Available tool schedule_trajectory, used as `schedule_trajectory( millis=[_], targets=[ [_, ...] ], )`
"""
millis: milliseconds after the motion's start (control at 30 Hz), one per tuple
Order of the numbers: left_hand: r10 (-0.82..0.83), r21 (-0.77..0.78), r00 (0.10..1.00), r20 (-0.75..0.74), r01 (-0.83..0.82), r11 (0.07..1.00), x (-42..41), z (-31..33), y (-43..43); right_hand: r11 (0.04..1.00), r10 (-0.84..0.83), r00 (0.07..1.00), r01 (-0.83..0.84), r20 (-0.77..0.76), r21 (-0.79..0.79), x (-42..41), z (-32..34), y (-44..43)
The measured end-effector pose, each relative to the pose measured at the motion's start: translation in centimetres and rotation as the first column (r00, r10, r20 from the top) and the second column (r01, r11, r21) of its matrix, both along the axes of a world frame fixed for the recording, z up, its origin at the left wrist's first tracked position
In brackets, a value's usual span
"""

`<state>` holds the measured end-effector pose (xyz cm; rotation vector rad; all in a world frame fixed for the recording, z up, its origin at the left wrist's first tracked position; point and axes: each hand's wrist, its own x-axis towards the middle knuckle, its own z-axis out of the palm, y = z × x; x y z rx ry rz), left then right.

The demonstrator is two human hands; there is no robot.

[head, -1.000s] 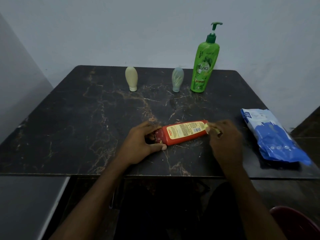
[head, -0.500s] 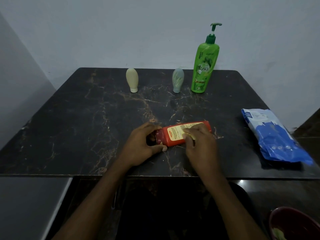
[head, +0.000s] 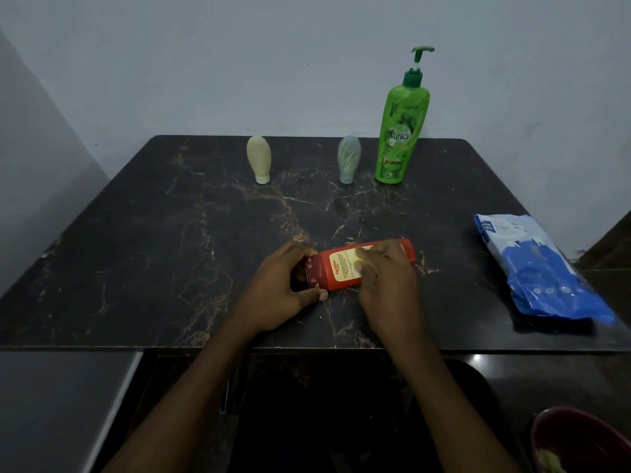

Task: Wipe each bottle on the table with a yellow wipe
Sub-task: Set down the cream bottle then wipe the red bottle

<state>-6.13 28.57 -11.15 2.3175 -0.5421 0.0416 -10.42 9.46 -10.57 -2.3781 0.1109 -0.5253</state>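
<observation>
Four bottles on the dark desk (head: 170, 240). One, the red bottle (head: 336, 269), lies on its side between the person's hands, label up. Left hand (head: 285, 288) is closed around its cap end, thumb pressed against the near side, pinning it to the desk. Right hand (head: 386, 278) lies over the bottle's middle and far end, fingers curled down on the yellow wipe (head: 360, 259); only a sliver of wipe shows under the fingertips.

Well beyond both hands stand the cream bottle (head: 258, 159), the grey-green bottle (head: 349, 158) and the tall green pump bottle (head: 401, 131). A blue wipes pack (head: 536, 268) lies off to the right of the right hand.

Judgement: wiping of the red bottle is under way. To do it well: keep the left hand's grip firm so the bottle cannot roll, run the wipe along its full length, then turn the bottle to reach the underside and cap. Whether the three standing bottles are already wiped cannot be told.
</observation>
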Motion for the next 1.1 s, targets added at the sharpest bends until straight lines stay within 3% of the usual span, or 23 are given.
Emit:
schedule_trajectory(
  millis=[167,300,467,600,700,867,1100],
  targets=[
    [-0.008,-0.017,1.000,-0.001,0.008,1.000,-0.1,0.1,0.0,1.000,0.027,0.999,-0.027,0.018,0.015,-0.2,-0.5,-0.4],
    [-0.009,-0.043,1.000,0.004,0.009,0.999,-0.2,0.2,0.1,0.947,-0.174,0.980,0.194,-0.099,0.256,0.4,0.2,-4.4],
    [0.001,-0.045,1.000,0.005,-0.001,0.999,-0.5,0.3,0.1,0.946,-0.229,0.970,0.242,-0.081,0.214,1.1,0.7,-5.7],
    [-0.006,-0.043,0.999,0.035,0.008,0.999,-0.6,0.4,0.1,0.968,-0.158,0.982,0.175,-0.105,0.181,1.2,1.6,-3.4],
    [-0.004,-0.041,0.999,0.051,0.006,0.999,-0.7,0.4,0.1,0.999,-0.024,0.999,0.025,-0.026,0.035,1.2,1.8,-0.3],
    [-0.007,-0.053,0.997,0.072,0.011,0.999,-0.7,0.3,0.0,0.994,0.108,0.994,-0.107,0.026,-0.014,1.1,1.7,1.6],
    [-0.003,-0.032,0.998,0.059,0.005,0.999,-0.5,0.3,0.2,0.977,-0.162,0.979,0.177,-0.124,0.122,1.6,2.0,-3.9]
  ],
)
